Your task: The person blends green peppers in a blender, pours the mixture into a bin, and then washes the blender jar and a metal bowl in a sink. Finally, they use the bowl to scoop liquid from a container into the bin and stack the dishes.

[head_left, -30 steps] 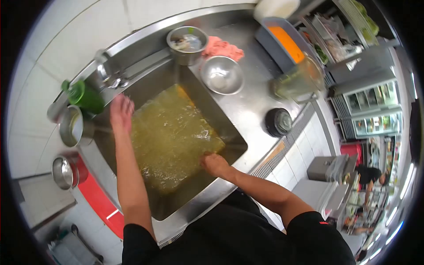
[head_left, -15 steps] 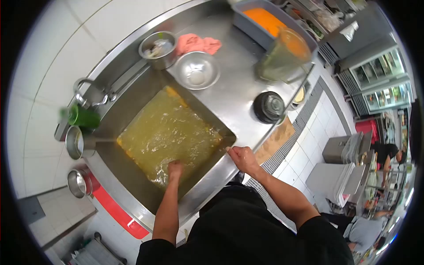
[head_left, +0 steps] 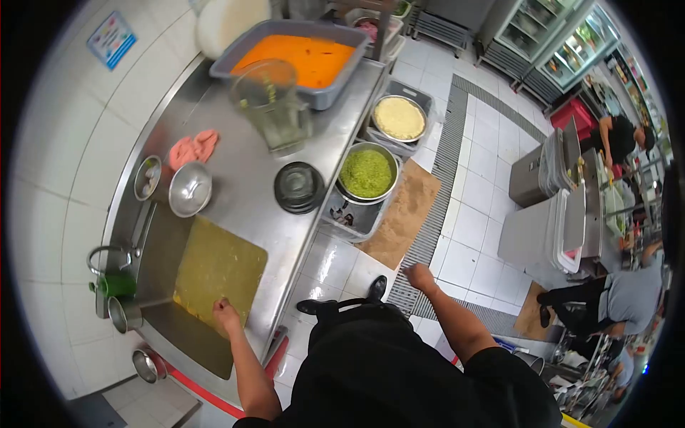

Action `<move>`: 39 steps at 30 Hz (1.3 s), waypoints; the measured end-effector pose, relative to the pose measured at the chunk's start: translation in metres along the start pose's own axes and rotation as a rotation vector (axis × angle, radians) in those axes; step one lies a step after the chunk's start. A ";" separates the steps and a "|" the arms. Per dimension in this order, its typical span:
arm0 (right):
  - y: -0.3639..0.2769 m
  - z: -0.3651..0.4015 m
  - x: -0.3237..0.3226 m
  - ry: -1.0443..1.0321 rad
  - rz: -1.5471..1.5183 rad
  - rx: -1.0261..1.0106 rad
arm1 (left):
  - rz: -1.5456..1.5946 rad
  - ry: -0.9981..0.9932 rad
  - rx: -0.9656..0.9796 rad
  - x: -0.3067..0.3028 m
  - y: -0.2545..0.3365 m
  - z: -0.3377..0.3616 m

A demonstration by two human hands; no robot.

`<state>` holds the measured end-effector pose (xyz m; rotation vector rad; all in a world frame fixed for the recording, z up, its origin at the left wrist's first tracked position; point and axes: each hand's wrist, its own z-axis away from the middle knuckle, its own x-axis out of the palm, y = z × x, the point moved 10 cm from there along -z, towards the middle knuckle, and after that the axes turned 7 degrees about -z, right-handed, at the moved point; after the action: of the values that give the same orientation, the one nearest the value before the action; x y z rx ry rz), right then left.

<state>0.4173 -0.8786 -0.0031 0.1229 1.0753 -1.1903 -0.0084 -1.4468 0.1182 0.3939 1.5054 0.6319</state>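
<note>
The sink (head_left: 153, 260) at lower left holds murky yellow-green liquid (head_left: 214, 267) with orange bits along its edges. Over the near part of that liquid is my left hand (head_left: 225, 314), its fingers curled in; whatever they may hold is hidden. My right hand (head_left: 419, 277) hangs in the air above the floor drain, closed in a loose fist with nothing seen in it. A metal bowl (head_left: 190, 189) sits at the sink's far corner, beside a smaller metal pot (head_left: 149, 177) and a crumpled pink cloth (head_left: 194, 148). The faucet (head_left: 113, 251) stands at the left.
On the steel counter are a grey tub (head_left: 332, 93) of orange liquid, a clear blender jar (head_left: 270, 107) and a black round lid (head_left: 298, 187). Below the edge stand a pot of green mash (head_left: 367, 173) and a bowl of pale yellow food (head_left: 399, 118). Cardboard (head_left: 403, 221) covers floor; co-workers stand right.
The view has turned toward the counter and floor on the right. My left hand stays over the sink; my right hand has left the sink's edge and now hangs over the floor.
</note>
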 end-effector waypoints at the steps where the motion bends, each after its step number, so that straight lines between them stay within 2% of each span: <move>1: 0.050 0.004 -0.001 0.043 -0.007 0.075 | -0.108 0.019 -0.074 -0.007 0.022 0.014; 2: 0.087 0.009 -0.006 0.084 -0.011 0.151 | -0.119 0.019 -0.058 -0.012 0.052 0.027; 4: 0.122 0.039 -0.040 0.120 -0.012 0.267 | -0.209 0.106 -0.132 -0.020 0.094 0.056; 5: 0.147 0.045 -0.044 0.101 -0.152 0.337 | -0.213 0.110 -0.119 -0.014 0.108 0.067; 6: 0.177 0.052 -0.044 0.083 -0.293 0.401 | -0.235 0.237 0.003 -0.018 0.134 0.076; 7: 0.196 0.063 -0.055 0.179 -0.396 0.485 | -0.257 0.361 0.124 -0.021 0.158 0.086; 8: 0.212 0.075 -0.061 0.184 -0.441 0.538 | -0.260 0.362 0.134 -0.014 0.166 0.091; 10: 0.241 0.092 -0.073 0.288 -0.323 0.584 | -0.200 0.257 0.341 0.007 0.194 0.106; 11: 0.266 0.095 -0.058 0.224 -0.447 0.672 | -0.212 0.253 0.345 0.011 0.200 0.114; 13: 0.269 0.103 -0.067 0.184 -0.492 0.662 | -0.137 0.020 0.451 0.046 0.244 0.142; 14: 0.266 0.105 -0.071 0.151 -0.533 0.646 | -0.142 0.019 0.452 0.053 0.260 0.157; 16: 0.272 0.101 -0.070 0.176 -0.590 0.646 | -0.261 -0.268 0.364 0.098 0.274 0.184; 17: 0.275 0.096 -0.071 0.196 -0.629 0.605 | -0.264 -0.270 0.364 0.112 0.278 0.193; 19: 0.278 0.093 -0.077 0.216 -0.663 0.572 | -0.318 -0.304 0.506 0.157 0.284 0.210; 20: 0.276 0.091 -0.086 0.248 -0.736 0.563 | -0.315 -0.311 0.505 0.177 0.275 0.212; 22: 0.296 0.079 -0.087 0.302 -0.772 0.501 | -0.537 -0.478 0.515 0.239 0.235 0.221; 24: 0.302 0.078 -0.118 0.271 -0.579 0.560 | -0.547 -1.101 0.196 0.332 0.137 0.225; 26: 0.289 0.086 -0.166 0.241 -0.614 0.649 | -0.539 -1.444 0.261 0.380 0.105 0.242; 27: 0.313 0.086 -0.165 0.362 -0.731 0.670 | -0.532 -1.450 0.276 0.405 0.101 0.231; 28: 0.311 0.091 -0.177 0.388 -0.886 0.719 | -0.773 -1.493 0.809 0.426 0.108 0.240; 29: 0.324 0.091 -0.184 0.374 -0.806 0.789 | -0.997 -1.451 1.360 0.435 0.116 0.255; 30: 0.345 0.089 -0.189 0.365 -0.729 0.851 | -1.004 -1.549 0.905 0.443 0.143 0.242; 31: 0.368 0.081 -0.180 0.406 -0.948 0.864 | -0.918 -1.523 0.394 0.444 0.175 0.228; 32: 0.368 0.069 -0.195 0.414 -0.947 0.861 | -0.831 -1.377 0.006 0.436 0.218 0.218; 34: 0.352 0.053 -0.224 0.398 -1.001 0.850 | -0.891 -1.443 0.646 0.517 0.263 0.201; 35: 0.340 0.044 -0.241 0.377 -0.967 0.857 | -0.602 -1.173 1.000 0.560 0.288 0.183; 36: 0.334 0.029 -0.251 0.357 -0.931 0.857 | -0.537 -1.075 0.676 0.523 0.387 0.173; 37: 0.335 0.009 -0.256 0.307 -0.933 0.859 | -0.385 -0.942 0.719 0.519 0.452 0.167; 39: 0.336 -0.037 -0.271 0.229 -0.894 0.834 | -0.230 -0.856 0.761 0.515 0.563 0.160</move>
<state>0.6700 -0.5280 0.0273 0.4616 0.7573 -2.4442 0.0460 -0.6712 0.0596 0.9163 0.8734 -0.3199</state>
